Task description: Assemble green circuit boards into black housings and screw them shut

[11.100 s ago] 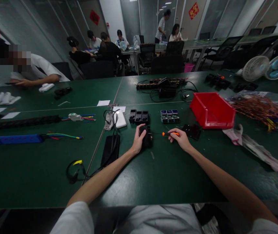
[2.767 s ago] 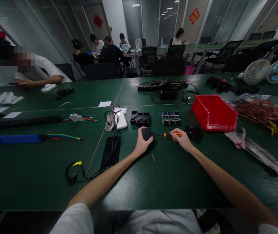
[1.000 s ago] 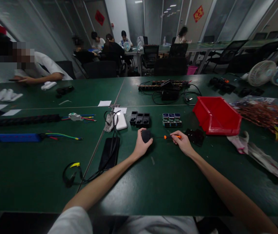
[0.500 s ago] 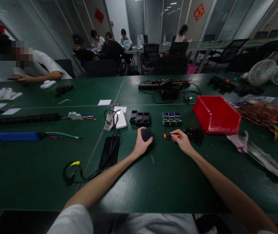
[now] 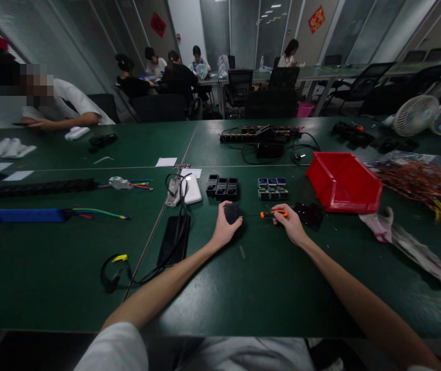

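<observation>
My left hand is closed around a small black box-shaped housing, thumb at its near side and fingers on its far side. In my right hand is a screwdriver with an orange and black handle. Its thin shaft points left, and the tip is at the housing's right side; whether it sits in a screw is too small to tell. Beyond my hands stand several black housings in a row and a cluster of small circuit boards. Flat black pieces lie just behind my right hand.
A red bin stands at the right, beside bundled wires. Left of my hands lie a black phone with a cable across it and a white power bank. A blue power strip is further left. A co-worker sits at far left.
The fingers of my right hand have shifted slightly on the screwdriver's handle. My left hand and the housing stay in place.
</observation>
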Demonstrator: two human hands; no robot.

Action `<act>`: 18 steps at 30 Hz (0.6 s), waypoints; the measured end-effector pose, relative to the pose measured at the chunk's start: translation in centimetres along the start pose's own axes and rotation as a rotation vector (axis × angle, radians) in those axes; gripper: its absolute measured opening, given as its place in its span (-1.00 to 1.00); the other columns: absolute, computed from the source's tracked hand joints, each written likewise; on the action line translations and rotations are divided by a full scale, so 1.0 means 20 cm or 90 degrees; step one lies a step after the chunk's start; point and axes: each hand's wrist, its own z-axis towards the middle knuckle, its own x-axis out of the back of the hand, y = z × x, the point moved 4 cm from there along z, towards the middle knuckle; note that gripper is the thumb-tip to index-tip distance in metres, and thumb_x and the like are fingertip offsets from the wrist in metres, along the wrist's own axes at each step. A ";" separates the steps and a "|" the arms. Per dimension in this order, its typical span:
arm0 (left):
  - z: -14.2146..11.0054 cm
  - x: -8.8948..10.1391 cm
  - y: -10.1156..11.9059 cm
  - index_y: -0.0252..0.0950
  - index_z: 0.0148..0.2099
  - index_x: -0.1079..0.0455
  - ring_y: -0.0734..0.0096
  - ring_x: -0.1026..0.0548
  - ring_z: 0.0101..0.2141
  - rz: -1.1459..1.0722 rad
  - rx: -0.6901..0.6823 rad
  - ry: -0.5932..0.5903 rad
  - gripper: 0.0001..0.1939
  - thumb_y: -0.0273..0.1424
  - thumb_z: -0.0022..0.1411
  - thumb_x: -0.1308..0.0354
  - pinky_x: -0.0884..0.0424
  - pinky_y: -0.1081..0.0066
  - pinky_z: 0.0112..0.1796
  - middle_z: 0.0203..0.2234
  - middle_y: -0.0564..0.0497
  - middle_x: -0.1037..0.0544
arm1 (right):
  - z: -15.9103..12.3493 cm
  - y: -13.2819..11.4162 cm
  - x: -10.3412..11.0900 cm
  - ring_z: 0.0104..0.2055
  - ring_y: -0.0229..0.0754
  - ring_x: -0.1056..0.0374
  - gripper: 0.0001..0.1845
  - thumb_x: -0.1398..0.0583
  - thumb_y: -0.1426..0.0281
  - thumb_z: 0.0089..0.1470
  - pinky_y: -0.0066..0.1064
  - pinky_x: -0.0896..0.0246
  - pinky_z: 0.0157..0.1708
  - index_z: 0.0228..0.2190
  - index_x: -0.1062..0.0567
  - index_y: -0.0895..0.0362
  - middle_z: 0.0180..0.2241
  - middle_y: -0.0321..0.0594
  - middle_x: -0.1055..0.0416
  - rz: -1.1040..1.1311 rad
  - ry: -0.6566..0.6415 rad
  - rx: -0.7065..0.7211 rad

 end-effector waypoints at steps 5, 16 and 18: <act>0.00 0.00 0.01 -0.21 0.05 -0.10 0.42 -0.32 -0.22 0.002 -0.006 0.008 -0.49 -0.36 0.07 -0.19 -0.28 0.40 -0.13 -0.17 0.01 -0.28 | 0.00 0.02 -0.01 -0.53 -0.28 -0.22 -0.72 -0.15 0.18 0.11 -0.42 -0.15 -0.48 -0.26 -0.39 0.14 -0.56 -0.33 -0.30 0.036 -0.024 -0.019; 0.00 0.00 -0.01 -0.19 0.07 -0.08 0.45 -0.30 -0.24 0.010 -0.008 0.000 -0.48 -0.36 0.09 -0.17 -0.27 0.43 -0.16 -0.18 0.02 -0.27 | 0.00 0.00 -0.01 -0.57 -0.32 -0.11 -0.75 -0.17 0.20 0.11 -0.46 -0.01 -0.55 -0.31 -0.38 0.14 -0.61 -0.40 -0.21 -0.021 -0.030 0.003; 0.00 0.00 -0.01 -0.18 0.07 -0.08 0.45 -0.30 -0.25 0.008 -0.010 -0.004 -0.48 -0.36 0.09 -0.17 -0.27 0.43 -0.17 -0.18 0.03 -0.27 | 0.00 0.00 -0.01 -0.56 -0.32 -0.13 -0.75 -0.18 0.20 0.10 -0.45 -0.03 -0.54 -0.30 -0.38 0.14 -0.59 -0.39 -0.23 -0.025 -0.028 0.007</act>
